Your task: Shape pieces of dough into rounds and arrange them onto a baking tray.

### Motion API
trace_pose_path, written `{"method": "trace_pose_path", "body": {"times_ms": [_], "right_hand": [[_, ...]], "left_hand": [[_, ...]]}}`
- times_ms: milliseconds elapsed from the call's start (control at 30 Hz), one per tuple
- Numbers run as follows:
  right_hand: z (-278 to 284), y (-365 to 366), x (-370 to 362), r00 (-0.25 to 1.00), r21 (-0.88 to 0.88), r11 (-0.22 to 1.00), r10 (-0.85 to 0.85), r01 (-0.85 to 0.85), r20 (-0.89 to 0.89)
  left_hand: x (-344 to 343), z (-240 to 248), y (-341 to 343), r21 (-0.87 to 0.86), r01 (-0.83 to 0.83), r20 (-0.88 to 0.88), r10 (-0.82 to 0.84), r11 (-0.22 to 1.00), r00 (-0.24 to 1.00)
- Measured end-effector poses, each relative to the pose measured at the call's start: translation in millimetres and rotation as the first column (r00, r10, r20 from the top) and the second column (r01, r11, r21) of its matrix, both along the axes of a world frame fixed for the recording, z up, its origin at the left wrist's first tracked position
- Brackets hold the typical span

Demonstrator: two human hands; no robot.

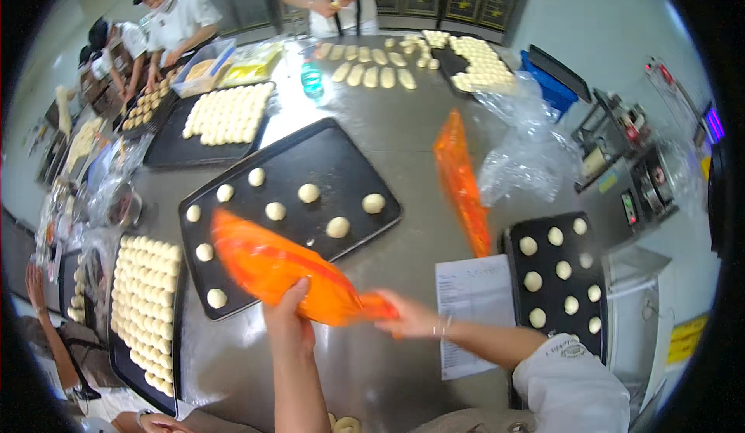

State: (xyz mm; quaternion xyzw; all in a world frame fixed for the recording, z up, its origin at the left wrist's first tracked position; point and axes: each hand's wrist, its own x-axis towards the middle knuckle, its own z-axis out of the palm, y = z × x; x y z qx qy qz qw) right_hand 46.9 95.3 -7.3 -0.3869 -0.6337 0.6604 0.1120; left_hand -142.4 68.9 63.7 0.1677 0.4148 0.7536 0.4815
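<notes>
An orange piping bag is held in the air over the near edge of a black baking tray. My left hand is closed around its underside, with the thumb on the near side. At the bag's narrow, gathered end, my right hand grips it; that hand is slightly blurred. Pale round dough balls sit spaced out on the tray. A second orange piping bag lies on the steel table, to the right of the tray.
A printed sheet lies beside another black tray of spaced dough balls. Packed dough balls fill a tray at left. Crumpled clear plastic, a spray bottle and flattened dough pieces are farther back. Several co-workers stand around the table.
</notes>
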Motion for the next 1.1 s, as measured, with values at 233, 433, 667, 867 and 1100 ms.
{"method": "trace_pose_path", "body": {"times_ms": [233,433,667,867,1100], "right_hand": [[-105.6,-118.4,39.6,0.66,0.066,0.657,-0.747,0.751,-0.075],[-127.2,-33.0,80.9,0.681,0.551,0.681,-0.687,0.482,0.253],[-54.9,-89.0,67.0,0.916,0.418,0.841,-0.398,0.343,0.05],[-69.5,-131.1,66.6,0.941,0.228,0.933,-0.313,0.279,0.13],[-51.6,-132.3,49.5,0.954,0.098,0.951,-0.297,0.293,0.028]], "left_hand": [[108.6,-77.9,53.2,-0.16,0.684,0.146,-0.668,0.712,0.73],[138.6,-100.4,75.4,-0.181,-0.061,-0.811,-0.114,0.982,0.574],[-57.7,-226.9,-24.8,-0.412,-0.726,-0.573,0.462,0.551,0.677],[-69.0,-193.6,-10.5,-0.816,-0.071,0.062,0.209,0.573,0.976],[-72.5,-190.4,-18.3,-0.664,-0.292,-0.018,0.375,0.689,0.927]]}}
